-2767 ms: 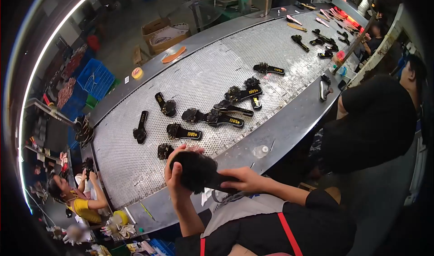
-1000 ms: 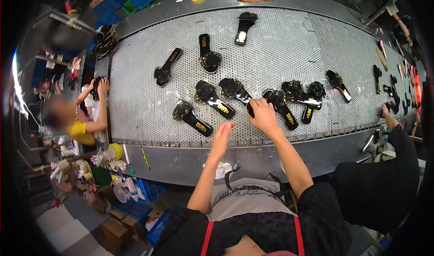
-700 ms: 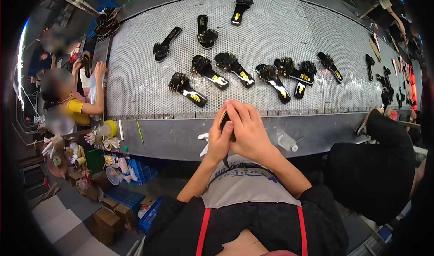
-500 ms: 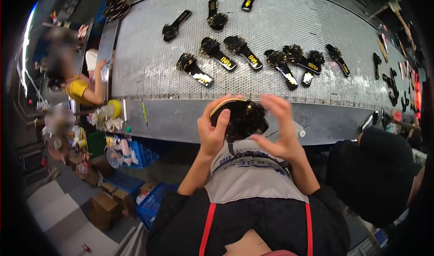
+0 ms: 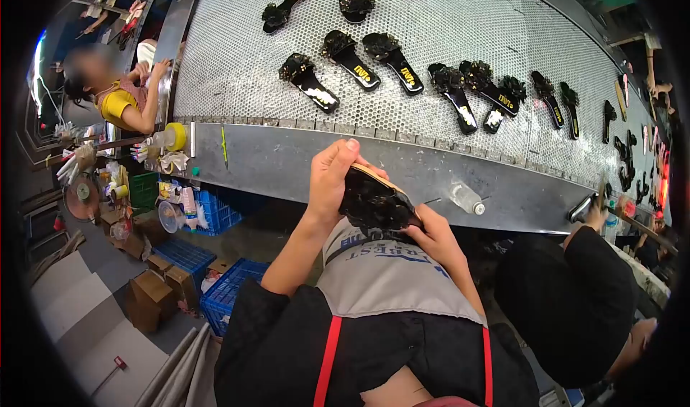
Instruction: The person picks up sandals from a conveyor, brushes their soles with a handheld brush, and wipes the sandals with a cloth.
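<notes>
A black sandal (image 5: pixel 375 200) with a dark ruffled decoration and a tan sole edge is held between my two hands, above the grey apron. My left hand (image 5: pixel 333 177) grips its left end, with the thumb up along the edge. At its right end, my right hand (image 5: pixel 433 233) pinches the sandal between thumb and fingers. Beyond the metal ledge, several black sandals with dark flower-like tops and gold lettering lie on the mesh conveyor (image 5: pixel 237 69); one of them (image 5: pixel 309 83) is nearest, ahead and to the left.
A clear bottle (image 5: pixel 467 198) lies on the metal ledge (image 5: pixel 273 155), with a green pen (image 5: pixel 223 147) farther left. One person in yellow (image 5: pixel 128 108) is at the left; another in black (image 5: pixel 568 299) is at the right. Blue crates (image 5: pixel 233 292) stand low at the left.
My right hand, open beside the sandal before, now pinches its right end. The sandal is turned, with its sole edge up. The view has shifted, and the person at the right has a hand at the ledge.
</notes>
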Tool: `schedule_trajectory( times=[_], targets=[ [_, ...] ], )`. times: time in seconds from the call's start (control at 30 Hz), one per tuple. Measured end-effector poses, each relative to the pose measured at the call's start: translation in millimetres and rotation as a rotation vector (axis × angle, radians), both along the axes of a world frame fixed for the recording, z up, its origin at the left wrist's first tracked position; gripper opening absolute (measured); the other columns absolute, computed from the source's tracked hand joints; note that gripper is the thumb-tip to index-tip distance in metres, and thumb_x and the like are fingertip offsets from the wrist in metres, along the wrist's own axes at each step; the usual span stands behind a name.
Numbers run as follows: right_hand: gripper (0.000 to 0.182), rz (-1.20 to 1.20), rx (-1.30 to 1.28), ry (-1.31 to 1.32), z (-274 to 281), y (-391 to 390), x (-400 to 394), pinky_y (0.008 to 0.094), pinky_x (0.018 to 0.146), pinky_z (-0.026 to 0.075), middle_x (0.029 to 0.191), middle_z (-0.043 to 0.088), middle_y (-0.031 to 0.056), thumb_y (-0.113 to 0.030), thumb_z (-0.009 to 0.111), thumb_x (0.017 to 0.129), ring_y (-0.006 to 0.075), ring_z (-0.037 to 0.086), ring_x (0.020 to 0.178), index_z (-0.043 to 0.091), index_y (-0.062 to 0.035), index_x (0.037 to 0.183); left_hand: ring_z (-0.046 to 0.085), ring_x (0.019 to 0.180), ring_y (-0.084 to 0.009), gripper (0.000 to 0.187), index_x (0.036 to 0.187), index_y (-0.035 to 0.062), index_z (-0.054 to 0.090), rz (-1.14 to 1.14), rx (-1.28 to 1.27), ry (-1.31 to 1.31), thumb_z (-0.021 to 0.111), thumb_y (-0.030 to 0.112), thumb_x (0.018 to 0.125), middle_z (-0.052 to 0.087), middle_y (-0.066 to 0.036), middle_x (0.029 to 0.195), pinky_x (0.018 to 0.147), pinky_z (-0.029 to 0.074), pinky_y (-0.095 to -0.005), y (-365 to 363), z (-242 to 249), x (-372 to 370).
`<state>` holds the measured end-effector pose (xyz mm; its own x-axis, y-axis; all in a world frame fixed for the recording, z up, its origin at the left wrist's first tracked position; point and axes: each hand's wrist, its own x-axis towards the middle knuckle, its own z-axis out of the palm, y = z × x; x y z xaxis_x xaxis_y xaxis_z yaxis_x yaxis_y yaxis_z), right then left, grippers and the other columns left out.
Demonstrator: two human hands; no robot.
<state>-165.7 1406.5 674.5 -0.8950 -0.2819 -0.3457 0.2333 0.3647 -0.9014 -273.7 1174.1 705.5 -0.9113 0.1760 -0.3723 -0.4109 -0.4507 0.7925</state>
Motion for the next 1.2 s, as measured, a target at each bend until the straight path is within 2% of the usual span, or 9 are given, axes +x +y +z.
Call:
schedule_trajectory(
  times=[0.1, 0.17, 0.27, 0.37, 0.43, 0.53, 0.63, 0.9, 1.2],
  targets=[
    [0.033, -0.111, -0.005, -0.063, -17, 6, -20, 0.0339, 0.069, 0.049, 0.082, 0.064, 0.0131, -0.028, 0.076, 0.092, 0.0190, 0.060, 0.073, 0.068, 0.0003, 0.107, 0.075, 0.086, -0.0299, 0.050, 0.103, 0.0009, 0.062, 0.098, -0.036, -0.163, 0.038, 0.044, 0.112, 0.074, -0.023, 0.094, 0.083, 0.062, -0.0424, 6, -8, -29],
    [0.036, -0.194, -0.014, -0.014, -34, 14, -54, 0.0318, 0.067, 0.048, 0.081, 0.064, 0.0083, -0.031, 0.077, 0.092, 0.0123, 0.055, 0.073, 0.068, 0.0017, 0.107, 0.061, 0.126, -0.0306, 0.077, 0.136, -0.0009, 0.056, 0.028, -0.039, -0.084, 0.018, 0.061, 0.109, 0.064, -0.017, 0.136, 0.109, 0.044, -0.0472, 10, -20, -44],
    [0.034, -0.432, -0.108, -0.083, -80, 28, -158, 0.0300, 0.067, 0.047, 0.084, 0.062, -0.0005, -0.032, 0.075, 0.097, 0.0102, 0.054, 0.076, 0.068, -0.0003, 0.108, 0.060, 0.128, -0.0264, 0.079, 0.142, 0.0029, 0.054, -0.049, -0.162, -0.206, 0.020, 0.065, 0.108, 0.060, -0.015, 0.144, 0.108, 0.043, -0.0435, 5, -57, -43],
    [0.058, -0.722, -0.622, -0.213, -106, 38, -287, 0.0294, 0.082, 0.053, 0.114, 0.069, 0.0097, -0.049, 0.059, 0.103, 0.0181, 0.066, 0.101, 0.056, -0.0025, 0.138, 0.060, 0.128, -0.0257, 0.079, 0.141, 0.0046, 0.056, -0.240, -0.159, -0.303, 0.017, 0.065, 0.108, 0.059, -0.014, 0.146, 0.107, 0.043, -0.0428, 4, -91, -33],
    [0.062, -0.918, 0.010, -0.126, -172, 37, -346, 0.0418, 0.092, 0.055, 0.114, 0.071, 0.0139, -0.052, 0.059, 0.101, 0.0292, 0.069, 0.106, 0.057, 0.0001, 0.135, 0.061, 0.124, -0.0240, 0.068, 0.132, 0.0053, 0.064, -0.304, -0.257, -0.316, 0.029, 0.059, 0.109, 0.064, -0.012, 0.138, 0.106, 0.043, -0.0379, 5, -115, -22],
    [0.075, -0.290, 0.660, 0.118, -246, 12, -364, 0.0522, 0.103, 0.050, 0.137, 0.057, 0.0302, -0.049, 0.063, 0.096, 0.0473, 0.057, 0.123, 0.044, 0.0034, 0.146, 0.062, 0.115, -0.0265, 0.040, 0.115, 0.0023, 0.071, -0.346, -0.532, -0.116, 0.052, 0.036, 0.106, 0.069, -0.012, 0.120, 0.100, 0.046, -0.0376, -3, -152, -6],
    [0.080, -0.045, 1.000, 0.351, -249, -29, -336, 0.0528, 0.102, 0.050, 0.133, 0.057, 0.0221, -0.034, 0.076, 0.085, 0.0414, 0.052, 0.127, 0.041, 0.0010, 0.147, 0.061, 0.116, -0.0306, 0.036, 0.113, 0.0007, 0.071, -0.368, -0.765, -0.065, 0.055, 0.032, 0.105, 0.067, -0.015, 0.119, 0.100, 0.046, -0.0382, -20, -181, 5],
    [0.075, -0.056, 0.663, 0.168, -125, -15, -182, 0.0496, 0.087, 0.056, 0.118, 0.056, 0.0202, -0.037, 0.074, 0.080, 0.0397, 0.056, 0.113, 0.049, -0.0103, 0.146, 0.046, 0.137, -0.0370, 0.028, 0.116, 0.0069, 0.069, -0.530, -1.462, 0.210, 0.062, 0.027, 0.097, 0.061, -0.013, 0.134, 0.109, 0.044, -0.0502, -36, -196, 27],
    [0.055, 0.406, 0.755, -0.373, -123, 18, -66, 0.0529, 0.080, 0.058, 0.126, 0.059, 0.0211, -0.036, 0.069, 0.089, 0.0418, 0.062, 0.117, 0.055, -0.0093, 0.136, 0.042, 0.142, -0.0381, 0.031, 0.118, 0.0066, 0.069, -0.564, -1.441, 0.421, 0.065, 0.026, 0.094, 0.058, -0.012, 0.139, 0.107, 0.044, -0.0558, -19, -185, 18]
  ],
)
